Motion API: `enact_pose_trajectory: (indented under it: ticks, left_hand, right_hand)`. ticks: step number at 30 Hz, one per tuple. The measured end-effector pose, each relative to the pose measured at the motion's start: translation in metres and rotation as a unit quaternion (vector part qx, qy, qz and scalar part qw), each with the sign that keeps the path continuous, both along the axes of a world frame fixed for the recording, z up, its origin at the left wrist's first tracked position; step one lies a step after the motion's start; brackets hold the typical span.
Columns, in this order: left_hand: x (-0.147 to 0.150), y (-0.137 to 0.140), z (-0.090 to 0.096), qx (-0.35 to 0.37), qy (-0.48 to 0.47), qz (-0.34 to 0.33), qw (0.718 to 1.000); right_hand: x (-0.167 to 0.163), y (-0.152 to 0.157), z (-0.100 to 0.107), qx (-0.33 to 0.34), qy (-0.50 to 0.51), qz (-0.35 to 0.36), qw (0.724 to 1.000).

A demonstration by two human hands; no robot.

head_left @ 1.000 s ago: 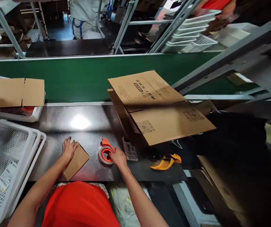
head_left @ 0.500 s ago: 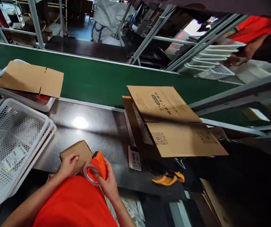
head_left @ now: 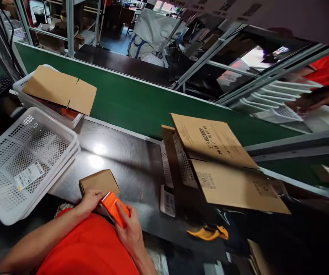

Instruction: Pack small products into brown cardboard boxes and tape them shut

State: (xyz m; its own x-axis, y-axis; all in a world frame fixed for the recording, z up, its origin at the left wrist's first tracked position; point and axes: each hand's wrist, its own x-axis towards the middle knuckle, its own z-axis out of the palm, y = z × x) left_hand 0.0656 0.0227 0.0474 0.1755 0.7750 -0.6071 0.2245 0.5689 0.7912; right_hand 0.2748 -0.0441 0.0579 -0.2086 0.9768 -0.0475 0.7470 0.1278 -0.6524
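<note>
My right hand (head_left: 130, 227) is wrapped round an orange tape dispenser (head_left: 115, 208), whose tip points up and left. My left hand (head_left: 90, 201) has its fingers curled together at that tip, over the near edge of a small brown cardboard box (head_left: 99, 181). Whatever may be between the left fingers is too small to make out. The box lies on the metal worktop (head_left: 130, 172) close to my body, its near side partly covered by my hand.
White perforated baskets (head_left: 67, 133) are stacked at left, with another basket (head_left: 75, 121) behind holding a flat cardboard piece (head_left: 58, 88). At right stands a large opened carton (head_left: 239, 183). A yellow-handled tool (head_left: 208, 233) lies near it. A green conveyor belt (head_left: 130, 103) runs behind.
The tape dispenser has turned in my right hand, so its roll is hidden and its tip meets my left fingers. My view has shifted and tilted.
</note>
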Motion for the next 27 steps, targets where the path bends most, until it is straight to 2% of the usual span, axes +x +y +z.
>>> enact_pose_trajectory:
  ticks: [4,9,13,16,21,27]
  left_hand:
    - [-0.006,0.014,-0.010,0.043,0.100,-0.013,0.994]
    - [-0.035,0.061,-0.013,0.116,0.228,-0.058,0.965]
    - [-0.048,0.101,-0.024,0.139,0.294,-0.117,0.938]
    - [-0.050,0.119,-0.033,0.133,0.320,-0.154,0.925]
    - [-0.054,0.119,-0.042,0.135,0.332,-0.202,0.911]
    - [-0.049,0.112,-0.044,0.138,0.377,-0.195,0.895]
  right_hand:
    - [0.002,-0.012,0.005,-0.012,-0.003,0.037,0.999]
    - [0.011,-0.029,0.005,-0.074,-0.044,0.023,0.996]
    - [-0.004,-0.015,-0.002,-0.088,-0.089,0.005,0.992]
    - [-0.022,0.003,-0.007,-0.122,-0.141,0.001,0.983]
    - [-0.037,0.015,-0.007,-0.179,-0.191,0.015,0.965]
    - [-0.040,0.022,0.004,-0.214,-0.234,0.029,0.948]
